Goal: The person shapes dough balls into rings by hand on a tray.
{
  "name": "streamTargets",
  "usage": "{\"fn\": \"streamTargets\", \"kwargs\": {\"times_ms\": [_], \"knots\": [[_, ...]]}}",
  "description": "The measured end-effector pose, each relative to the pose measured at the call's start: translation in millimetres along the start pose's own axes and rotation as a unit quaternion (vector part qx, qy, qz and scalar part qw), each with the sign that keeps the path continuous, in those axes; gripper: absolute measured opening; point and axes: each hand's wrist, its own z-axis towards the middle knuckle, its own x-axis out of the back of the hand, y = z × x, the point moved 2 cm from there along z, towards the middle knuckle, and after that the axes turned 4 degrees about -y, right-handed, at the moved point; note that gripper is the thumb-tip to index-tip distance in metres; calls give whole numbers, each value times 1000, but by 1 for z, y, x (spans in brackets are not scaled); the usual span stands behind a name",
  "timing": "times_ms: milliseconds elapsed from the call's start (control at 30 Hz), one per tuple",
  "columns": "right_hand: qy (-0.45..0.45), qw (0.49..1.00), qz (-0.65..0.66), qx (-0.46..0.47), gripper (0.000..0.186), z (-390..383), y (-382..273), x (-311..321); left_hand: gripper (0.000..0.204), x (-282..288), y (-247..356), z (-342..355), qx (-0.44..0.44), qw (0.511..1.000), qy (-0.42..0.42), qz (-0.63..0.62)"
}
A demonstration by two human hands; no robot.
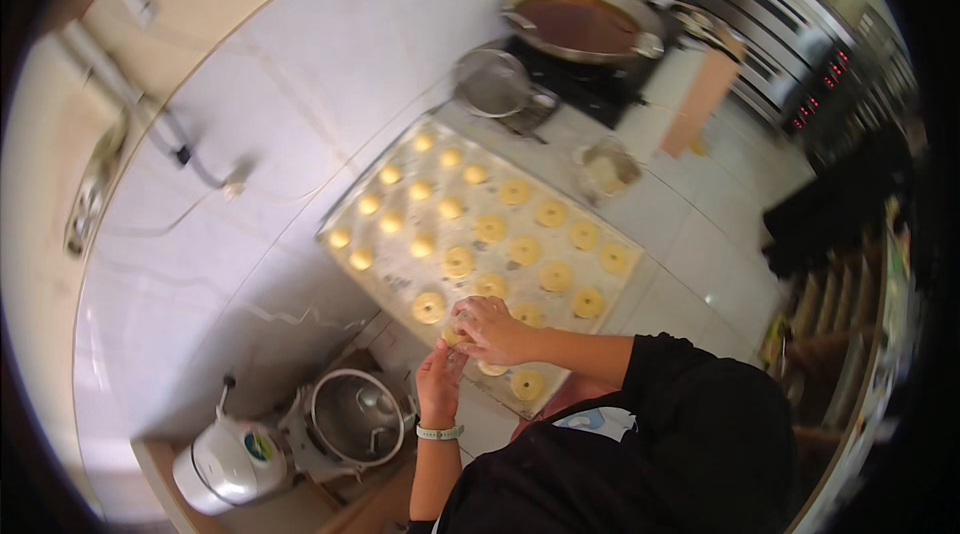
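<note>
Near the lower edge of a large tray (365, 246), a pale yellow dough piece (452, 335) is held between my hands. My right hand (496, 327) curls over it from the upper right, fingers closed round it and partly hiding it. My left hand (438, 366), with a pale band on the wrist, reaches up from below, its fingertips pinched at the dough's edge. On the tray, dough balls (392, 222) lie at the left and flattened rings with centre holes (555, 275) at the right and front.
A wide pan of brown liquid (575, 22) sits on a black stove beyond the tray, beside a round mesh sieve (490, 81). A small container (610, 171) is right of them, an oven (760, 29) at back right. A stand mixer (230, 464) with a steel bowl occupies the lower left.
</note>
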Motion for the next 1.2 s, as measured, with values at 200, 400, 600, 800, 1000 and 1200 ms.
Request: {"fn": "streamTargets", "kwargs": {"times_ms": [200, 400, 600, 800, 1000, 1200], "knots": [[156, 975, -146, -69, 31, -57, -6, 48, 16, -58, -27, 26, 96, 992, -56, 55], [192, 923, -268, -198, 30, -112, -7, 75, 15, -121, -59, 20, 72, 983, -134, 106], [425, 877, -134, -181, 25, -204, -13, 97, 22, -184, -105, -3, 143, 909, -353, 170], [543, 783, 156, -259, 22, -299, -39, 123, 24, -240, -152, -54, 141, 818, -474, 295], [556, 762, 124, -309, 22, -377, -64, 108, 28, -266, -192, -111, 148, 806, -521, 238], [592, 729, -50, -339, 28, -428, -92, 83, 32, -276, -234, -146, 249, 720, -597, 251]]}}
